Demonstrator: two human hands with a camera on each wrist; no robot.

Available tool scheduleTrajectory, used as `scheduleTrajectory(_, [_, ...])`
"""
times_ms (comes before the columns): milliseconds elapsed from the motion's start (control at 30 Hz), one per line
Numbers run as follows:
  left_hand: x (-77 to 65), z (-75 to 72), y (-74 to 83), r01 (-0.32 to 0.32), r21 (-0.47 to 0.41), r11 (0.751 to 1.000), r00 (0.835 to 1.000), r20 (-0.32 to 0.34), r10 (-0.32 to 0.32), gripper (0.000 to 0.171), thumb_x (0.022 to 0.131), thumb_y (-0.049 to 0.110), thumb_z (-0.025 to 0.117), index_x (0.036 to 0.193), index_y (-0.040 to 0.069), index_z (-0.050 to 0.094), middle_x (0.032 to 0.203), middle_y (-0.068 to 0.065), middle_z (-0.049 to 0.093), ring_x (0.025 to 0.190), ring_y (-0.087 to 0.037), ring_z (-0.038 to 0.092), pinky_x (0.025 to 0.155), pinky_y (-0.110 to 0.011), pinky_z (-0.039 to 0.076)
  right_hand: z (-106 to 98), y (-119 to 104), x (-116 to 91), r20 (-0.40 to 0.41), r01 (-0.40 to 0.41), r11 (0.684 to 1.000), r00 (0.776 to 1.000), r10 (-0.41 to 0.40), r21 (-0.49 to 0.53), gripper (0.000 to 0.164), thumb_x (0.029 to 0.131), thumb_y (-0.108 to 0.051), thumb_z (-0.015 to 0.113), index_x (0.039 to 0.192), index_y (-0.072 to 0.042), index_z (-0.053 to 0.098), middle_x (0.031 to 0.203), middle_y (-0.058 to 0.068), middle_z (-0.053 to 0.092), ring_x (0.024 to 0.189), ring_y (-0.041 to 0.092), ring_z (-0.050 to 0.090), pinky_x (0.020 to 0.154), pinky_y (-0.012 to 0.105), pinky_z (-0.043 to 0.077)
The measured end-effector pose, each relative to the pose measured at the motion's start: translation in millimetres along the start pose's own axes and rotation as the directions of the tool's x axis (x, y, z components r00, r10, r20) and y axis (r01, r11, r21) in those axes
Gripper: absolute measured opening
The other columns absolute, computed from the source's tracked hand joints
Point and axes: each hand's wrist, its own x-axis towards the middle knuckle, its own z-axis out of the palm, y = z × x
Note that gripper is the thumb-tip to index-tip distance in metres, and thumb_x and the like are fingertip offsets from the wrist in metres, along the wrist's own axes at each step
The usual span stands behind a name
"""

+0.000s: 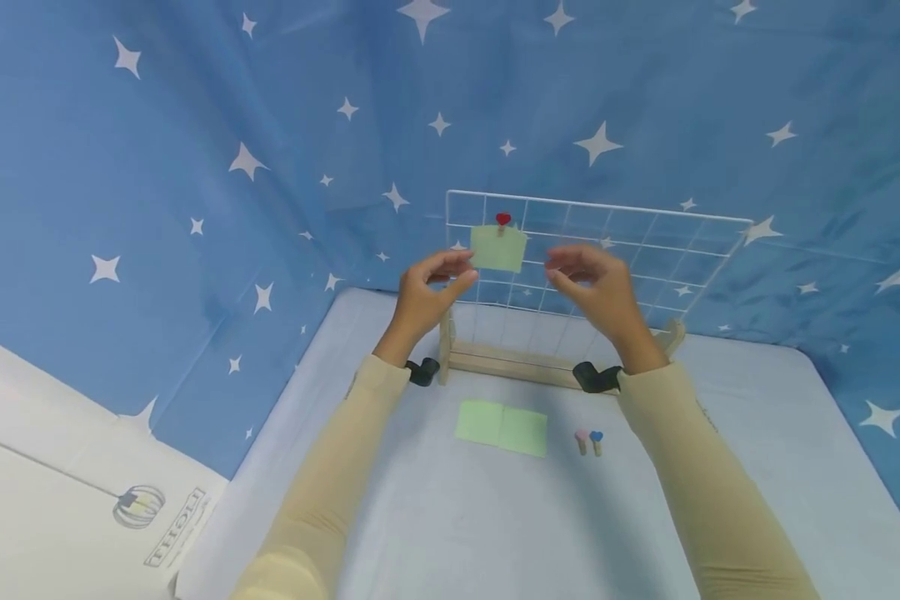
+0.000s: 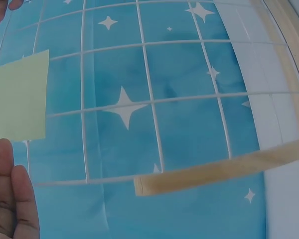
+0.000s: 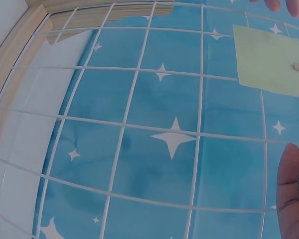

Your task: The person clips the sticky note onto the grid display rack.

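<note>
A pale green paper note (image 1: 498, 252) hangs at the upper left of a white wire grid (image 1: 600, 207), under a small wooden clip with a red heart (image 1: 503, 219). My left hand (image 1: 427, 287) is raised at the note's left edge, thumb and fingers apart and gently bent, fingertips right by the paper. To the right of the note, my right hand (image 1: 598, 283) hovers before the grid with a gap between thumb and fingers and nothing in it. In the left wrist view, fingers (image 2: 24, 199) show just below the note (image 2: 22, 99).
The grid stands in a wooden base (image 1: 510, 364) on a white-covered table (image 1: 457, 517). Two green notes (image 1: 523, 431) lie side by side before it, with a pink clip (image 1: 581, 437) and a blue heart clip (image 1: 597, 437) to their right. Blue star-patterned cloth (image 1: 195, 167) hangs behind.
</note>
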Motion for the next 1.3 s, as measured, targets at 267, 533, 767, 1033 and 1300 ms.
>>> scheduleTrajectory(267, [-11.0,6.5,-3.8,0.015,-0.029,0.999,1.0,0.016,-0.015,0.041,0.099,0.021,0.076,0.136,0.004,0.074,0.128,-0.019,0.075,0.118,-0.028,0.069,0.109,-0.06,0.05,-6,5,-12,0.016,0.033,0.999,0.999,-0.033,0.024,0.024,0.096,0.013,0.072,0.119,0.015,0.072,0.109,0.034,0.073,0.094,-0.002,0.068,0.087,0.013,0.055])
scheduleTrajectory(533, [-10.2,11.1,-5.4,-0.003,-0.069,0.998,0.999,0.047,0.006,0.042,0.097,0.014,0.078,0.136,-0.001,0.072,0.131,-0.021,0.074,0.124,-0.041,0.066,0.11,-0.059,0.05,-15,13,-21,0.007,0.052,0.996,0.999,-0.052,0.067,0.029,0.088,0.021,0.075,0.117,0.017,0.071,0.112,0.031,0.073,0.096,0.004,0.071,0.088,0.015,0.057])
scheduleTrajectory(767, [-17.0,13.7,-7.4,0.026,-0.088,0.996,0.991,0.132,-0.014,0.043,0.094,0.004,0.08,0.136,-0.001,0.072,0.132,-0.024,0.072,0.122,-0.041,0.067,0.108,-0.055,0.053,-22,20,-35,0.072,0.002,0.998,0.997,-0.007,0.066,0.035,0.089,0.02,0.075,0.124,0.018,0.068,0.119,0.036,0.069,0.1,0.0,0.069,0.092,0.017,0.057])
scheduleTrajectory(1033, [-20.8,14.1,-8.2,0.039,-0.096,0.995,0.986,0.167,-0.023,0.048,0.091,0.005,0.084,0.137,-0.002,0.071,0.133,-0.019,0.073,0.119,-0.031,0.069,0.107,-0.053,0.055,-29,23,-46,0.095,-0.049,0.995,0.995,0.04,0.087,0.037,0.088,0.019,0.075,0.125,0.017,0.068,0.115,-0.012,0.074,0.101,0.002,0.071,0.093,0.017,0.057])
scheduleTrajectory(1300, [-24.2,17.9,-11.3,0.037,-0.125,0.991,0.981,0.194,-0.012,0.049,0.09,0.004,0.084,0.137,-0.001,0.071,0.133,-0.02,0.073,0.121,-0.045,0.067,0.106,-0.057,0.055,-34,23,-59,0.107,-0.05,0.995,0.993,0.041,0.086,0.036,0.089,0.019,0.075,0.124,0.015,0.069,0.119,-0.003,0.076,0.106,0.008,0.071,0.095,0.019,0.057])
